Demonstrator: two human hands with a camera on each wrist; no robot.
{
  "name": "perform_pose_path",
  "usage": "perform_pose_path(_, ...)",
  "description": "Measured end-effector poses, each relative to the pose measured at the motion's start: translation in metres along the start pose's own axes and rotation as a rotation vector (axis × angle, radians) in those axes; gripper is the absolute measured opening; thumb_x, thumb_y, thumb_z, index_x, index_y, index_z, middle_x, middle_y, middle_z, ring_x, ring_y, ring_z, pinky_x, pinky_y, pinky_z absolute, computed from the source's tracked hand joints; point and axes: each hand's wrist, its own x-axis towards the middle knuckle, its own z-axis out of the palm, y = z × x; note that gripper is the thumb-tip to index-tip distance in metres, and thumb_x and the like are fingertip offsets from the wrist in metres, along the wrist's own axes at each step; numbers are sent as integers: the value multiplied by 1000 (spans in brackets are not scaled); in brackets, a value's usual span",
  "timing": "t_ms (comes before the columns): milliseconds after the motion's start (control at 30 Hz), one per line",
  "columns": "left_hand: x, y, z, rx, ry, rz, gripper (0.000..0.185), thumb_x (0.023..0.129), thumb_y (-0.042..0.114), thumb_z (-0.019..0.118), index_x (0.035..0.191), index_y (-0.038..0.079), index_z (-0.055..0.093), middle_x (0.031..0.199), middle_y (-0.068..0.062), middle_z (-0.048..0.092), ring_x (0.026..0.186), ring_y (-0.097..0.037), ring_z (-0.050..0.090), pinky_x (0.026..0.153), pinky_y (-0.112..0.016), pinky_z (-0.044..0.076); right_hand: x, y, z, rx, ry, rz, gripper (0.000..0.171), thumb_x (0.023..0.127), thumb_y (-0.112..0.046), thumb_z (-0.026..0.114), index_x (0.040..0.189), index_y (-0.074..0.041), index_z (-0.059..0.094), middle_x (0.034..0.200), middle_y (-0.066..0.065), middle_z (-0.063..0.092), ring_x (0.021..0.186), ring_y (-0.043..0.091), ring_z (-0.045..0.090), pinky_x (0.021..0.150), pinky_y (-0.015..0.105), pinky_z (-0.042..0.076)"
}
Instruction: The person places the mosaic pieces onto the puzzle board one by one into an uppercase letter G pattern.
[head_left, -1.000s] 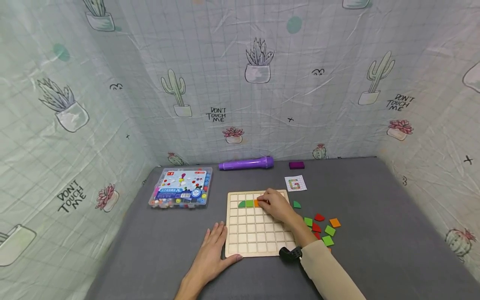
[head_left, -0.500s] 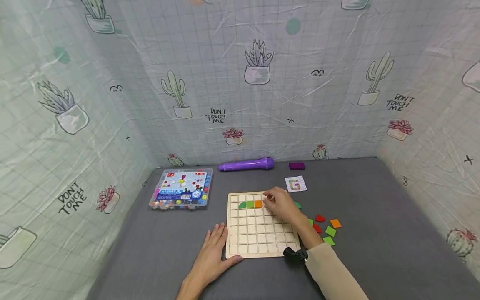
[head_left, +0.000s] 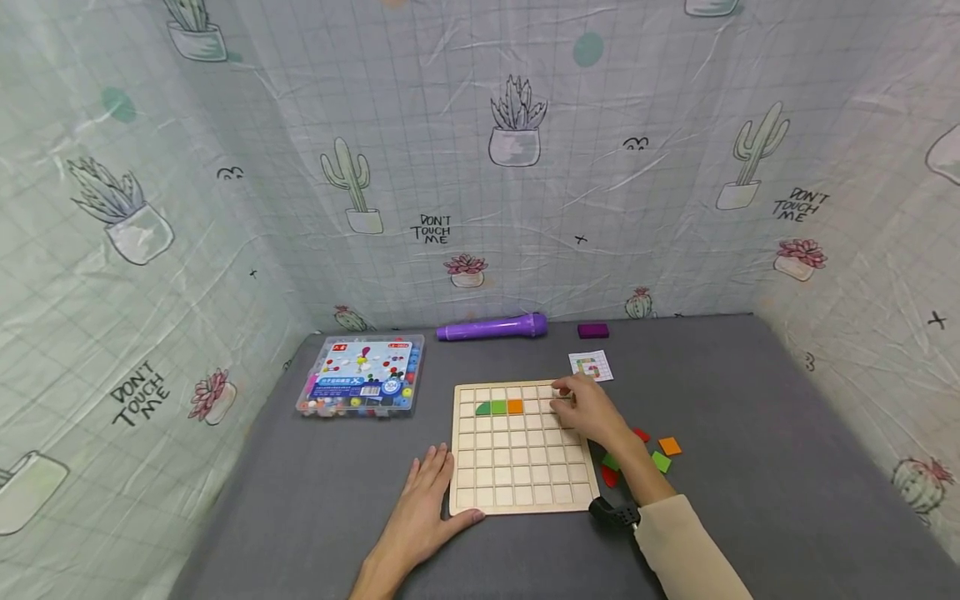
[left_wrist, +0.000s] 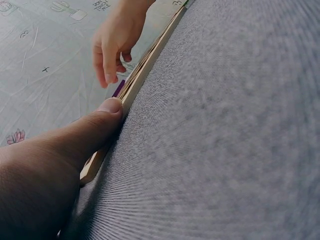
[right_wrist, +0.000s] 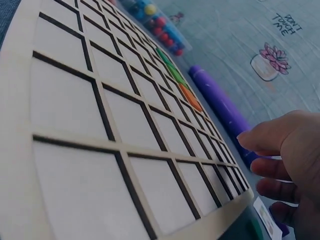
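Cloth printed with cacti and potted plants [head_left: 480, 150] is hung as a wall round three sides of a grey table [head_left: 750, 433]. A wooden grid board [head_left: 517, 467] is laid on the table; three pieces are seated in a row in its second row of cells: a dark green rounded piece [head_left: 483, 408], a light green square [head_left: 498, 407] and an orange square [head_left: 515, 406]. The other cells are seen bare. A clear plastic box [head_left: 363, 375] filled with coloured beads is set to the left of the board, lid closed. A purple marker [head_left: 491, 327] and a small purple block [head_left: 592, 331] are placed by the far wall, and a pattern card [head_left: 590, 366] is laid just beyond the board's far right corner. Loose red, green and orange tiles [head_left: 670, 446] are scattered to the right of the board.

The left hand [head_left: 423, 512] is rested flat on the table, fingers straight, thumb pressed to the board's near edge; that contact is shown plainly only in the left wrist view [left_wrist: 107, 120]. The right hand [head_left: 588, 408] is held over the board's far right corner, fingers loosely curled; nothing is seen in it, as the right wrist view [right_wrist: 290, 165] confirms.
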Motion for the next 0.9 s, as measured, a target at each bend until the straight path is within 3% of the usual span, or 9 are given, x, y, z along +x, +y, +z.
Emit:
perform_pose_path(133,0,0,0,12,7,3,102,84,74,60,154,2,39,163,-15,32,154,-32,24,127,-53,19,-6,7,-3,-16,26,-18,34,94,-20,68,122,-1,68,106,12,65,83,21,55,73,36,50)
perform_pose_path(200,0,0,0,13,6,3,101,84,73,60,154,3,39,163,-15,32,154,-32,24,127,-53,19,-10,11,-5,-23,34,-20,35,94,-20,68,122,0,68,109,14,66,100,31,61,83,45,54)
perform_pose_path(300,0,0,0,9,3,0,101,84,73,60,154,3,39,163,-15,32,155,-32,24,128,-52,19,-17,15,-8,-27,35,-6,36,94,-20,69,123,0,68,113,16,65,110,38,59,90,53,53)
perform_pose_path(433,0,0,0,8,4,2,102,84,73,62,153,2,40,163,-16,32,154,-33,24,127,-54,20,-24,22,-11,-57,45,3,34,93,-20,71,122,-2,69,114,14,65,98,29,57,83,46,53)
perform_pose_path(667,0,0,0,10,-4,-2,101,84,74,60,154,3,39,163,-15,31,155,-32,24,127,-53,19,-32,30,-15,-94,58,32,31,92,-22,72,119,-5,70,114,14,64,100,28,56,83,46,52)
perform_pose_path(900,1,1,-1,5,-9,-3,101,84,72,62,154,3,38,164,-15,31,155,-33,23,127,-54,19,-37,38,-16,-91,58,46,29,93,-19,72,119,-6,71,110,10,59,88,19,51,76,33,48)
